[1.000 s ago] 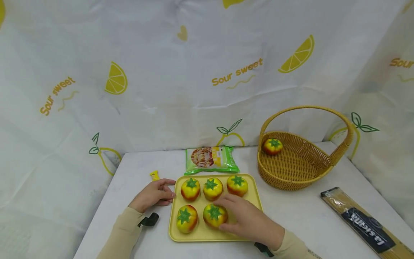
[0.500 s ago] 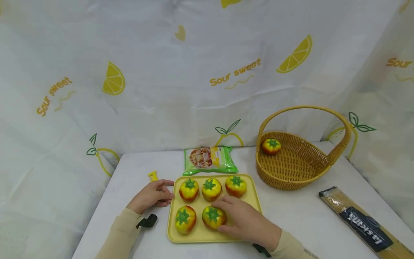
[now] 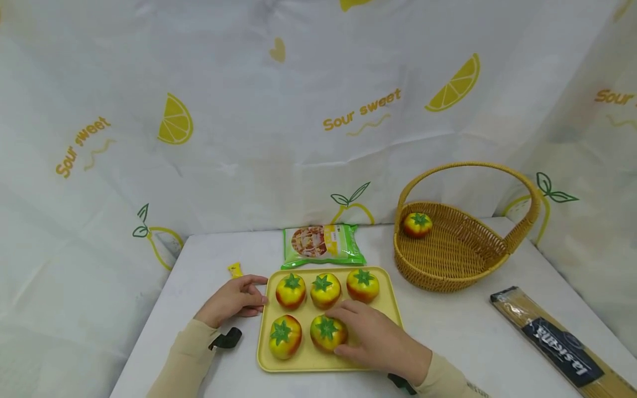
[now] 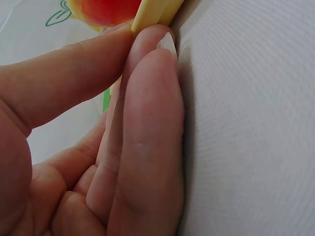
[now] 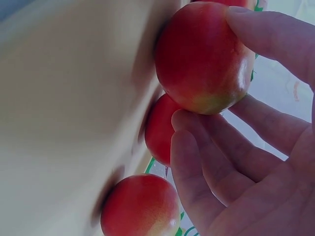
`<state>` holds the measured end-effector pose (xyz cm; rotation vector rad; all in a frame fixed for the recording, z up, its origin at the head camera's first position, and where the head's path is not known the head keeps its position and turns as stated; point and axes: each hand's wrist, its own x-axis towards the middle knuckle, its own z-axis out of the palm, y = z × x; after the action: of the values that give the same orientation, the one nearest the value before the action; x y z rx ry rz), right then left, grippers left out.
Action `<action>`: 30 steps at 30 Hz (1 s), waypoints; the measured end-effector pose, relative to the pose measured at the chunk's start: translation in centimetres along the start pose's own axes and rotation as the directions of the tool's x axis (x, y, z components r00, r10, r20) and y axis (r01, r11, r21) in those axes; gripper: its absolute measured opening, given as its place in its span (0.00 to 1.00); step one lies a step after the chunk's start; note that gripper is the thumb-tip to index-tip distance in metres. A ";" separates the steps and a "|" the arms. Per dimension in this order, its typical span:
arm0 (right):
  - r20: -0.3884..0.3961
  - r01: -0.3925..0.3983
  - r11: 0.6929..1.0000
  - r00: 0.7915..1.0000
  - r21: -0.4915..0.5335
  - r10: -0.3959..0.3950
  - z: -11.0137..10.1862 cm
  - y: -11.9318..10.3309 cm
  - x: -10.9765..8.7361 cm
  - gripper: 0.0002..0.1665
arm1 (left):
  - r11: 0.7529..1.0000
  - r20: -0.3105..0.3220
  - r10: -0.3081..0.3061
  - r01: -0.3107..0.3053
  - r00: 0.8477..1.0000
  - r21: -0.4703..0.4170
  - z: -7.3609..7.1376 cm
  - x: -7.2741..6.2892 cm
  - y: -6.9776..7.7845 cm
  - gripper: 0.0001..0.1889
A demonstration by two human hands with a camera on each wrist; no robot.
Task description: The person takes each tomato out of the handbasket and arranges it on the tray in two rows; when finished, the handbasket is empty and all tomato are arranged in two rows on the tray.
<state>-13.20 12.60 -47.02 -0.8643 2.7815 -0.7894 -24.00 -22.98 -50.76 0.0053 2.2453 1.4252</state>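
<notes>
My left hand (image 3: pixel 233 301) is at the left rim of a yellow tray (image 3: pixel 343 362), pinching it between thumb and fingers, as the left wrist view shows close up. On the tray sit several yellow-red fruits with green star-shaped leaf tops, tomato-like in look. The front middle fruit (image 3: pixel 328 333) is held by my right hand (image 3: pixel 380 340); in the right wrist view the thumb touches one side of that fruit (image 5: pixel 202 54) and fingers reach behind the other. Around it are the front left fruit (image 3: pixel 286 337) and a back row, including the back middle fruit (image 3: pixel 325 291).
A wicker basket (image 3: pixel 448 265) with a tall handle stands at the back right, one similar fruit (image 3: pixel 417 225) inside. Behind the tray lies a green food packet (image 3: pixel 323 246). A spaghetti pack (image 3: pixel 562 342) lies at the right, a small yellow wrapper (image 3: pixel 235 270) at the left.
The view shifts slightly. Both hands keep their places on the tray and the front middle fruit, with no other visible movement.
</notes>
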 end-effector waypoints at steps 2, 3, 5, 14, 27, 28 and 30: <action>-0.002 -0.002 1.000 1.000 -0.002 0.002 -0.1 0.0 0.0 0.34 | 1.000 -0.002 -0.004 0.004 1.000 -0.002 -0.1 0.1 0.1 0.31; -0.002 -0.002 1.000 1.000 -0.004 0.002 -0.1 0.0 0.0 0.34 | 1.000 -0.003 -0.005 0.005 1.000 -0.002 -0.1 0.1 0.1 0.31; -0.004 -0.003 1.000 1.000 -0.003 0.003 -0.1 -0.1 0.0 0.34 | 1.000 -0.004 -0.009 0.009 1.000 -0.001 -0.1 0.1 0.1 0.32; -0.003 -0.022 1.000 1.000 -0.008 0.022 -0.7 0.1 -0.1 0.36 | 1.000 0.002 -0.002 0.002 1.000 -0.020 -0.2 0.2 0.1 0.33; -0.038 -0.005 1.000 0.999 -0.008 0.005 -1.2 0.3 -0.3 0.34 | 1.000 0.005 -0.004 0.004 1.000 -0.020 -0.1 0.1 0.0 0.33; -0.040 -0.004 1.000 0.999 -0.008 0.003 -1.2 0.3 -0.3 0.34 | 1.000 0.005 -0.003 0.003 1.000 -0.019 -0.1 0.1 0.1 0.33; -0.047 0.001 1.000 0.999 -0.011 -0.002 -1.2 0.4 -0.3 0.34 | 1.000 0.003 -0.002 0.002 1.000 -0.018 -0.1 0.1 0.1 0.34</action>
<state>-13.43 13.60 -46.21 -0.8608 2.8286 -0.8049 -24.16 -23.00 -50.69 -0.0007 2.2289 1.4438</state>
